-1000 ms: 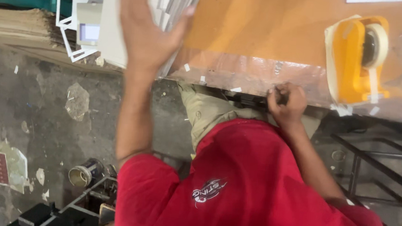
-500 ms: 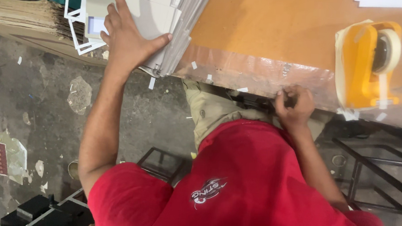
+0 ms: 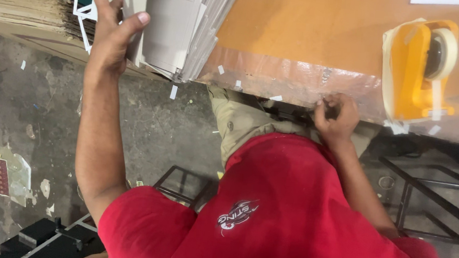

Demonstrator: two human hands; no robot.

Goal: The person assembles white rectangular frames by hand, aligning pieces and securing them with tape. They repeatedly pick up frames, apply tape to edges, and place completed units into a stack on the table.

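Observation:
My left hand (image 3: 112, 34) reaches up to the left edge of a stack of flat grey card sheets (image 3: 185, 26). Its thumb lies over the top sheet and its fingers run up the side, gripping that edge. The stack overhangs the left corner of the orange table (image 3: 301, 26). My right hand (image 3: 335, 115) is at the table's near edge with its fingers curled tight together. Whether it pinches anything small is not clear. A yellow tape dispenser (image 3: 414, 72) with a whitish roll stands on the table, to the right of that hand.
A shiny clear strip (image 3: 276, 75) with small white bits covers the table's near edge. Flattened brown cardboard (image 3: 27, 18) is piled at the left, beside white frame pieces (image 3: 84, 11). Below are the stained concrete floor (image 3: 159, 129) and black metal frames (image 3: 423, 202).
My left hand has gone from raised in the air, to flat on the card stack, to gripping its left edge. My right hand stayed at the table edge.

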